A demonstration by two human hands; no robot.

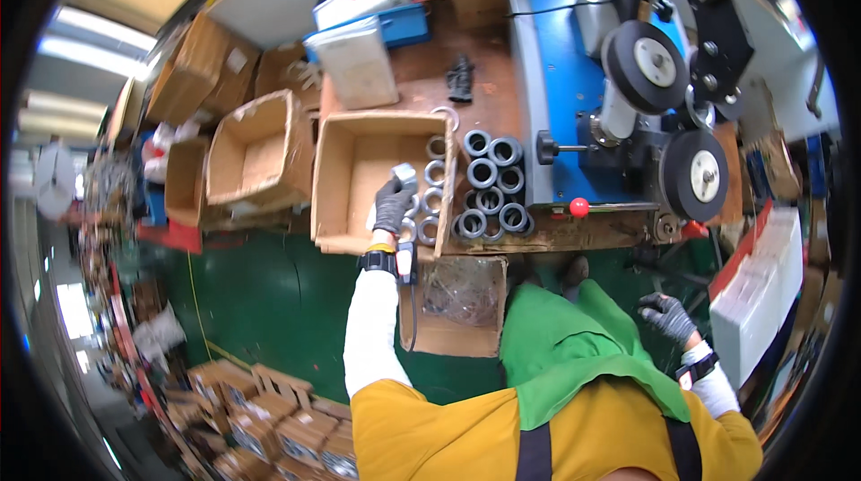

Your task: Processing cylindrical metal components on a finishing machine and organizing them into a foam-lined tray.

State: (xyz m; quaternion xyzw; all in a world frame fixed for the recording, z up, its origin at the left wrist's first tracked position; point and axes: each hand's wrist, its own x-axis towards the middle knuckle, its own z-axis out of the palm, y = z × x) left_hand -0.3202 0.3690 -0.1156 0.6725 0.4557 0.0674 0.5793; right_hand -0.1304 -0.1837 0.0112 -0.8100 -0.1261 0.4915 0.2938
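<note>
My left hand [391, 207], in a grey glove, is over an open cardboard box [334, 178]. Its fingers are closed on a shiny metal ring [405, 174]. More metal rings [431, 201] lie along the right side inside that box. Just right of the box, a cluster of several darker-edged rings [482, 173] sits on the brown table [421, 79]. My right hand [665, 312], also gloved, hangs beside the green apron [569, 338], well apart from the rings. Its fingers are loosely bent and apart, with nothing visible in them.
A blue machine [560, 86] with black rollers [646, 67] and a red-knobbed lever [579, 208] stands right of the rings. A cardboard box with clear plastic [462, 302] is below the table edge. More boxes [256, 149] stand left; white blocks [760, 293] are at far right.
</note>
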